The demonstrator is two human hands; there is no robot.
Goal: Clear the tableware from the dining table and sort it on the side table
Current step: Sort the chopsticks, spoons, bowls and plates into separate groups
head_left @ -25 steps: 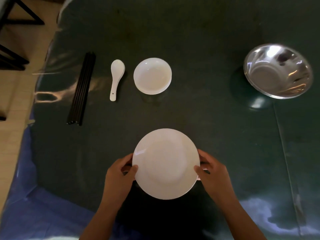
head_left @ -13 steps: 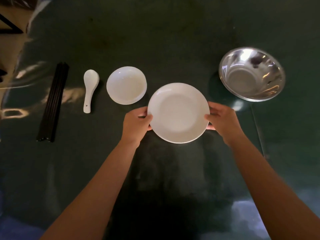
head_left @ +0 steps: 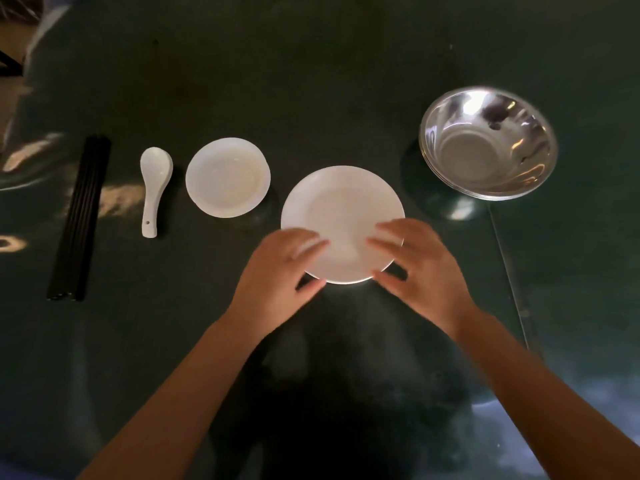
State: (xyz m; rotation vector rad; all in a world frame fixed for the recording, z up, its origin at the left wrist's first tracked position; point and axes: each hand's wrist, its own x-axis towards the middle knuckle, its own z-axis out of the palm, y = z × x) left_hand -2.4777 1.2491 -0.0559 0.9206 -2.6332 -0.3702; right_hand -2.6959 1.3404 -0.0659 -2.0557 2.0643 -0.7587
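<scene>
A white plate (head_left: 341, 209) lies flat on the dark green table (head_left: 311, 81), in a row between a small white dish (head_left: 227, 176) and stacked steel bowls (head_left: 488, 143). Left of the dish lie a white soup spoon (head_left: 152, 188) and a bundle of black chopsticks (head_left: 81, 216). My left hand (head_left: 277, 271) hovers over the plate's near left edge with fingers spread and blurred. My right hand (head_left: 419, 268) is over the near right edge, fingers apart. Neither hand grips the plate.
The table's left edge and a strip of pale floor (head_left: 10, 95) show at the far left, with a dark chair leg (head_left: 8, 64) beyond. A seam in the table cover (head_left: 505, 268) runs down the right side.
The plate went from held near me to set down between the small dish and the steel bowls. Both hands have let go and are pulling back toward me.
</scene>
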